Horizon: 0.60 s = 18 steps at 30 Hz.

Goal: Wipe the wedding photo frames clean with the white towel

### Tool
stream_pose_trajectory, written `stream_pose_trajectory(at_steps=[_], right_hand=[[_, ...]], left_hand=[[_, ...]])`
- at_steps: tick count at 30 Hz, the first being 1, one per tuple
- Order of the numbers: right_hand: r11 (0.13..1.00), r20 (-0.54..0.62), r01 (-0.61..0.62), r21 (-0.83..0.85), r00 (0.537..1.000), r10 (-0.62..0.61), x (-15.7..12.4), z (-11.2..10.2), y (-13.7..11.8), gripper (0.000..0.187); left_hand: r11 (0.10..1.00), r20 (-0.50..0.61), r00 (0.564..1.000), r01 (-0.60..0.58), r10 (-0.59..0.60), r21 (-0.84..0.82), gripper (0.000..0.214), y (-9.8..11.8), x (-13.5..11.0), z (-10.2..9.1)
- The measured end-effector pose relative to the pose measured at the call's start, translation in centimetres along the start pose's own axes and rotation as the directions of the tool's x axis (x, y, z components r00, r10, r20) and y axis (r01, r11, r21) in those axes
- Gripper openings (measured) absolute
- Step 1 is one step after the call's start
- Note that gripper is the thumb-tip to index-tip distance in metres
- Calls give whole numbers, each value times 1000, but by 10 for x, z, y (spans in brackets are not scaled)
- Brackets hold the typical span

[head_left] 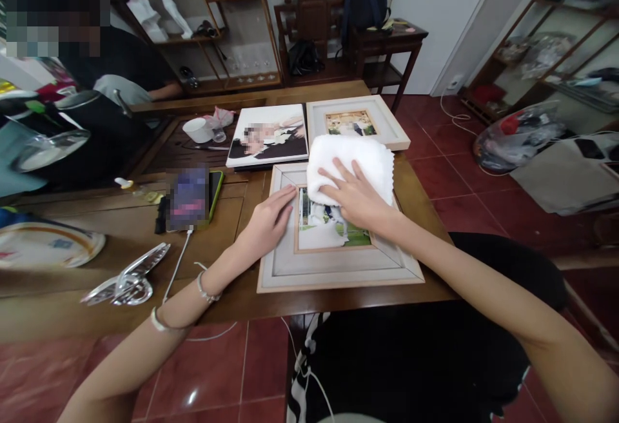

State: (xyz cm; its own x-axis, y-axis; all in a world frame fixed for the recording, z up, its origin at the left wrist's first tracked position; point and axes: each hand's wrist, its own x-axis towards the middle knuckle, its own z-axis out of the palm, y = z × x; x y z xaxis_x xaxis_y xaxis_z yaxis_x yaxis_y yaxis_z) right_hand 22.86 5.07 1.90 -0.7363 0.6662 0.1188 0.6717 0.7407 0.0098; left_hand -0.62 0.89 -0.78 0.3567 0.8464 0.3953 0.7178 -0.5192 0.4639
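Observation:
A light wooden picture frame (338,265) with a wide pale border lies flat near the table's front edge, a photo (319,233) showing in its middle. My right hand (355,197) is spread flat on a folded white cloth (353,152), pressing it over the upper right part of the frame. My left hand (271,216) rests on the frame's left border, its fingers stretched out and holding nothing. The cloth hides the frame's top right and part of the photo.
Behind are a second framed photo (396,126) and a photo panel (268,129). A phone (217,194) on a cable, a silver ornament (128,281), a dropper bottle (140,192) and a white cup (197,130) stand left. Another person (135,55) sits across the table (236,307).

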Motion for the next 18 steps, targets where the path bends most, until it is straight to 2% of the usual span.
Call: stream_pose_trajectory(at_steps=[7, 12, 15, 18], right_hand=[[985, 91, 115, 128, 988, -127, -48, -19, -48, 59], [968, 172, 117, 221, 973, -157, -82, -41, -81, 53], [962, 154, 120, 246, 975, -161, -85, -43, -86, 54], [969, 106, 113, 218, 985, -138, -73, -31, -77, 56]], left_hand=[[1000, 6, 1000, 0, 0, 28, 39, 2, -1, 1], [999, -4, 1000, -5, 5, 34, 40, 3, -1, 0], [999, 3, 1000, -7, 7, 37, 39, 3, -1, 1], [1000, 6, 1000, -12, 12, 27, 39, 2, -1, 1]])
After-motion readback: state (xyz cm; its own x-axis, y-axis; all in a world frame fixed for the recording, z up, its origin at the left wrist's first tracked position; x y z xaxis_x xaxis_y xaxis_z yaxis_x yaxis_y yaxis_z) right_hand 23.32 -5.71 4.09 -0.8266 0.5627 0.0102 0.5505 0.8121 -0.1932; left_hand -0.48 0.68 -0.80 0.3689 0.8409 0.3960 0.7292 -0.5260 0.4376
